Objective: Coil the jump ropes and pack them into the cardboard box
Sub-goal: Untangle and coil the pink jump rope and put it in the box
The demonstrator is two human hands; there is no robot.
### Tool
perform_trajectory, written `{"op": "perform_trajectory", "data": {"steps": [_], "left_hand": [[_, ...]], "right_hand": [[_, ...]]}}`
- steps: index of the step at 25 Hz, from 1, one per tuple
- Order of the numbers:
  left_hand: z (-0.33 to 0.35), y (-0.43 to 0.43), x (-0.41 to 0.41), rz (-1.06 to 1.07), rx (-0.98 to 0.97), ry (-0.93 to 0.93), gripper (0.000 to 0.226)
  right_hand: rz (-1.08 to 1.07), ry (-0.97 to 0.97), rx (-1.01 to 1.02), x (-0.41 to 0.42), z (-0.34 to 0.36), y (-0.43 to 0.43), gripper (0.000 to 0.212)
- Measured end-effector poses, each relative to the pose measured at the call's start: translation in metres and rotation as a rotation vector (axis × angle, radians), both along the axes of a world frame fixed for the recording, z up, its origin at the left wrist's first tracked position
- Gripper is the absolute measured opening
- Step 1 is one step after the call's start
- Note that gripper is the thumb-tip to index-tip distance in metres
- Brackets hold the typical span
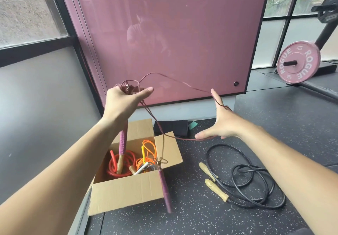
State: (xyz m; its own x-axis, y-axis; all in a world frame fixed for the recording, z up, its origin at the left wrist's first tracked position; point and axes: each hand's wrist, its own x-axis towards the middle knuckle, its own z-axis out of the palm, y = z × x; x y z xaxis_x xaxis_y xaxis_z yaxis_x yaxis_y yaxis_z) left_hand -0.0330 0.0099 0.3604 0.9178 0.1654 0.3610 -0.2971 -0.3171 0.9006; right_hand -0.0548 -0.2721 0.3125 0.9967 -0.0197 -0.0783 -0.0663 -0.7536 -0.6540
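- The thin pink rope (182, 83) is up in the air, above the cardboard box (126, 194). It runs from one hand to the other.
- The left hand (126, 97) grips a few small loops of it. One pink handle (123, 141) hangs under that hand. The other handle (164, 190) dangles in front of the box.
- The right hand (219, 124) is flat and open, and the rope lies across its fingers.
- I think this rope is only partly coiled. Next, the right hand should bring more rope over to the loops.
- A red rope (113, 168) and an orange rope (149, 148) are already in the box.
- A black rope (256, 185) with wooden handles lies loose on the floor (201, 216), beside the box.
- The floor is dark with little white specks. Behind stand a big pink panel (173, 33) and a pink weight plate (298, 62).
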Motion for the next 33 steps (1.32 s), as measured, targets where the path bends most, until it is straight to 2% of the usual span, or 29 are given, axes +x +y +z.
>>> {"op": "perform_trajectory", "data": {"steps": [2, 5, 7, 9, 10, 11, 13, 17, 18, 20, 24, 26, 28, 30, 33], "left_hand": [[0.008, -0.012, -0.005, -0.126, -0.027, -0.003, 0.034], [0.018, -0.027, -0.013, -0.343, -0.034, -0.053, 0.044], [0.02, -0.034, -0.017, -0.405, -0.032, -0.071, 0.047], [0.02, -0.037, -0.019, -0.415, -0.038, -0.076, 0.041], [0.02, -0.037, -0.018, -0.409, -0.042, -0.08, 0.036], [0.021, -0.034, -0.017, -0.394, -0.038, -0.081, 0.033], [0.02, -0.027, -0.015, -0.364, -0.021, -0.081, 0.035], [0.019, -0.014, -0.011, -0.364, -0.021, -0.069, 0.044], [0.018, -0.012, -0.01, -0.362, -0.022, -0.064, 0.045], [0.015, -0.009, -0.01, -0.353, 0.012, -0.034, 0.041], [-0.002, -0.021, -0.016, -0.294, 0.208, 0.074, 0.026], [-0.01, -0.037, -0.02, -0.191, 0.267, 0.025, 0.021], [-0.015, -0.053, -0.026, -0.176, 0.223, -0.036, 0.034], [-0.02, -0.061, -0.032, -0.281, 0.141, 0.044, 0.044], [-0.031, -0.063, -0.037, -0.535, 0.213, 0.197, 0.042]], "right_hand": [[0.074, 0.13, -0.081, -0.004, 0.003, 0.009, 0.147], [0.284, 0.281, -0.154, -0.008, 0.005, 0.029, 0.117], [0.397, 0.215, -0.057, -0.01, 0.008, 0.047, 0.087], [0.423, 0.047, 0.066, -0.008, 0.008, 0.06, 0.047], [0.417, -0.04, 0.062, -0.007, 0.007, 0.062, 0.033], [0.407, -0.112, 0.036, -0.005, 0.007, 0.062, 0.029], [0.408, -0.138, 0.114, -0.002, 0.005, 0.054, 0.028], [0.534, 0.17, 0.653, -0.006, 0.01, 0.04, 0.035], [0.515, 0.161, 0.722, -0.007, 0.011, 0.039, 0.032], [0.391, 0.027, 0.819, -0.005, 0.014, 0.042, 0.024], [0.099, -0.258, 1.129, -0.002, 0.021, 0.068, 0.025], [0.065, -0.283, 1.322, -0.002, 0.025, 0.081, 0.026], [0.035, -0.285, 1.51, -0.003, 0.035, 0.086, 0.028], [-0.003, -0.31, 1.65, -0.002, 0.047, 0.083, 0.031], [-0.063, -0.286, 1.764, -0.002, 0.062, 0.073, 0.031]]}}
